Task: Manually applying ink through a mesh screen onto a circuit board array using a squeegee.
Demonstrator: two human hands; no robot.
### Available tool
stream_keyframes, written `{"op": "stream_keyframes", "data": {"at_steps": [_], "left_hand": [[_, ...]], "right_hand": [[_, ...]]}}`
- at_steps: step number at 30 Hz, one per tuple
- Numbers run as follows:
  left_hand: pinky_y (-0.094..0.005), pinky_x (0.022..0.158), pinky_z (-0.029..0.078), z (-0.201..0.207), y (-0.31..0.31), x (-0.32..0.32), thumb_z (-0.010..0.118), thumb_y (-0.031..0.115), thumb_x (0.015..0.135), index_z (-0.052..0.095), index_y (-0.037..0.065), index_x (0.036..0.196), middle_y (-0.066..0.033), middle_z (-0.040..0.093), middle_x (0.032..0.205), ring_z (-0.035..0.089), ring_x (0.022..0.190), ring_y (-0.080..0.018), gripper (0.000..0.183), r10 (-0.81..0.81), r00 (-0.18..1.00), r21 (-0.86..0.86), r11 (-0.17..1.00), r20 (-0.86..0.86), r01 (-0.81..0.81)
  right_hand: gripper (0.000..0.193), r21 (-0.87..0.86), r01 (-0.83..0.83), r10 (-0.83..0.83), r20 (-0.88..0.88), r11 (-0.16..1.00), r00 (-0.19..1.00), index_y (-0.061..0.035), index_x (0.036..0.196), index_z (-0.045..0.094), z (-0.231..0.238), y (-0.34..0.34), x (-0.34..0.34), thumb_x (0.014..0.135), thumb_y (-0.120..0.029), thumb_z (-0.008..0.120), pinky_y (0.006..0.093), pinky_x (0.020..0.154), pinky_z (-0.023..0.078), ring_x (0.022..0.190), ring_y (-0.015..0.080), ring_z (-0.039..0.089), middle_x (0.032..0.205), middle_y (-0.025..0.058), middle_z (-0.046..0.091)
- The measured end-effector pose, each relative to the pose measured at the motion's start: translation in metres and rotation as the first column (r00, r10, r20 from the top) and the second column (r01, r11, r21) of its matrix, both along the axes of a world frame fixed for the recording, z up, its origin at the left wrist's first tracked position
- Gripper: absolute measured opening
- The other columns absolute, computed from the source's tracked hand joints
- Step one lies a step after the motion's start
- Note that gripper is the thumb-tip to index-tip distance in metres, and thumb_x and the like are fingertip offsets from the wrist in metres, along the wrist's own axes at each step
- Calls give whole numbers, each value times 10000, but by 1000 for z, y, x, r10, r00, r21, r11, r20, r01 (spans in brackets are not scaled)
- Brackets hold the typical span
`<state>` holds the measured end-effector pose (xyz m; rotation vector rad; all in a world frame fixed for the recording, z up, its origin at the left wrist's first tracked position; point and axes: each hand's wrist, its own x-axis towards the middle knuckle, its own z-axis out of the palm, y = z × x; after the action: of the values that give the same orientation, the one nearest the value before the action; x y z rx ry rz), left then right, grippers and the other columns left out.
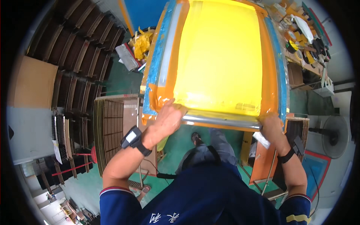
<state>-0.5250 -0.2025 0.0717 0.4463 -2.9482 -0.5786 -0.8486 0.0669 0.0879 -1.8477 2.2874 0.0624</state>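
A large screen-printing frame (153, 71) with blue edges fills the far middle. Bright yellow (219, 56) covers its middle, bordered by orange tape (270, 67). Along the near edge lies a long silvery squeegee (221, 119) with a metal handle, level from left to right. My left hand (170, 117) is closed round its left end, beside crumpled orange tape. Its right end is in my right hand (272, 129), whose fingers curl over the bar and are partly hidden. Both wrists carry black bands, the left one with a small boxy device.
Dark slatted racks (71, 45) stand at the left, and a wire rack (112, 131) is nearer. A cluttered bench (307, 56) with tools and tape is at the far right. A grey fan (335, 137) stands at right. Below me is green floor (172, 150).
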Motion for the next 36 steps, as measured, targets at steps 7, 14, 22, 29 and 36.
{"op": "stream_keyframes", "data": {"at_steps": [7,14,22,29,36], "left_hand": [[-516,1070,427,-11,-1,-7,603,-117,682,672,-12,1044,-205,702,1043,657,1041,-376,383,-2,1000,-21,1000,-27,2],[-532,1070,426,0,0,-16,563,-91,738,662,-22,1079,-206,696,1087,649,1085,-359,361,-20,1000,-60,998,-2,20],[-483,1042,467,-9,-9,-31,595,-63,743,643,-85,1102,-254,681,1138,651,1117,-372,362,-64,998,-211,976,-10,61],[-475,1024,487,-23,-74,-87,574,-113,739,661,-91,1097,-274,679,1152,643,1137,-391,369,-65,997,-244,968,-49,51],[-458,880,504,-21,-169,-168,546,-118,747,651,-51,966,-242,682,972,642,912,-424,252,-79,996,-245,967,-38,67]], "right_hand": [[129,-122,-41,40,-9,992,999,-31,835,649,-15,3,-1,720,17,613,451,833,489,826,374,636,833,176,665],[139,136,-8,29,-152,991,988,-84,909,650,-6,5,-1,771,-77,642,360,946,463,948,254,679,925,90,700],[294,-222,-67,38,-135,973,990,72,989,626,-31,3,11,709,-18,619,397,989,477,1016,335,657,1021,226,677],[309,-226,-84,43,-180,971,983,58,1021,642,-42,-61,-55,716,16,626,390,978,491,1056,337,652,1044,221,692],[210,-190,-33,-5,-200,981,980,-26,923,656,-43,-156,-141,722,29,629,398,850,520,931,325,653,912,155,690]]}}
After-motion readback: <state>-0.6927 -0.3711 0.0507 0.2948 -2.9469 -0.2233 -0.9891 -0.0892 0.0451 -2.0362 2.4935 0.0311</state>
